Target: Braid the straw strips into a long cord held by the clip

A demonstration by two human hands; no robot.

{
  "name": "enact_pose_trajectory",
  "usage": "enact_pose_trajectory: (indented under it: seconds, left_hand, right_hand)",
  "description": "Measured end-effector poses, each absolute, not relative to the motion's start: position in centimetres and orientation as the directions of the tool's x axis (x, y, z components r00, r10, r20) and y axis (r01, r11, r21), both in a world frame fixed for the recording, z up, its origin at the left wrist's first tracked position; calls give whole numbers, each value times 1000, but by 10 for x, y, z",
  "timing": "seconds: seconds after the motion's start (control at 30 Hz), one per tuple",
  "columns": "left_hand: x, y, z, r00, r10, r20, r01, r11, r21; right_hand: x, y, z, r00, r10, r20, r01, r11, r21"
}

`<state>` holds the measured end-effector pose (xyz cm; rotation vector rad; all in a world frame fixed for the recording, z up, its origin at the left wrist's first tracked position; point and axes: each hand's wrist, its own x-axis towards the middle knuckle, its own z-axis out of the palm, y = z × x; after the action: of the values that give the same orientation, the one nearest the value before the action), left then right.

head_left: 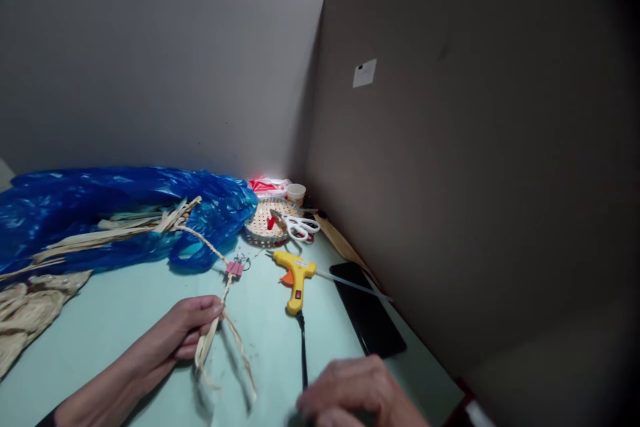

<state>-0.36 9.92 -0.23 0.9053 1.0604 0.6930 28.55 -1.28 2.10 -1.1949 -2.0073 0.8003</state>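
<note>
My left hand [183, 332] rests on the pale green table [125, 307] with its fingers pinched on a bundle of dry straw strips [213, 333]. A pink binder clip [235, 268] grips the strips a little further up. Loose strip ends trail toward me. My right hand [357, 392] is at the bottom edge, blurred, with fingers curled near the black cord [303, 353] of a yellow glue gun [296, 278]. What the right hand holds, if anything, is hidden.
A blue plastic bag [100, 207] with more straw lies at the back left. A woven round tray [265, 221] with white scissors [300, 227], a paper cup [296, 193], a black phone [367, 310] and woven matting [25, 310] also sit here. Grey partitions stand behind and right.
</note>
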Motion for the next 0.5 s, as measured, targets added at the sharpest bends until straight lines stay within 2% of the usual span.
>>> enact_pose_trajectory:
  seconds: [0.13,0.3,0.5]
  left_hand:
    - [-3,97,-4,340,840,-423,-91,477,874]
    - [2,94,-3,334,844,-421,-113,479,871]
    - [4,97,-11,330,820,-467,10,492,870]
  right_hand:
    - [249,36,31,-179,971,157,576,232,-784]
    - [185,87,30,-396,918,3,595,259,-761]
    - [167,99,14,-431,898,-87,574,198,-794]
